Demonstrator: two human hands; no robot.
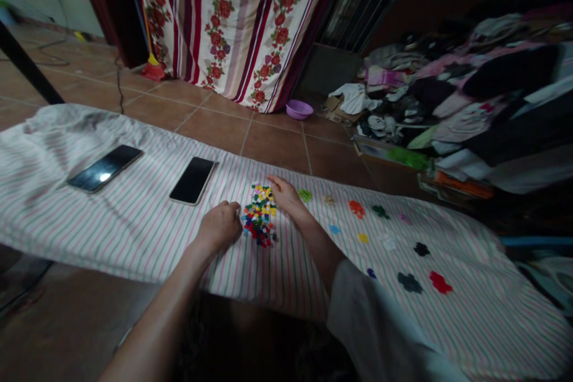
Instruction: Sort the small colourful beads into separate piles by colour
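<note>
A heap of small mixed-colour pieces [260, 212] lies on the striped cloth [152, 215]. At its left edge rests my left hand [220, 224], fingers curled in; what they hold, if anything, is hidden. My right hand [285, 193] is at the heap's upper right with its index finger stretched toward the pieces, and the other fingers are hard to make out. To the right, pieces lie in single-colour groups, among them light green [305, 195], orange [357, 209], dark green [380, 211], yellow [363, 238], black [421, 249], grey [409, 282] and red [440, 282].
Two dark-screened phones [193, 180] lie on the cloth left of my hands. Beyond the cloth's far edge, a purple basin [299, 109] and a red broom [153, 69] stand on the tiled floor. Clothes [447, 89] are piled at the right.
</note>
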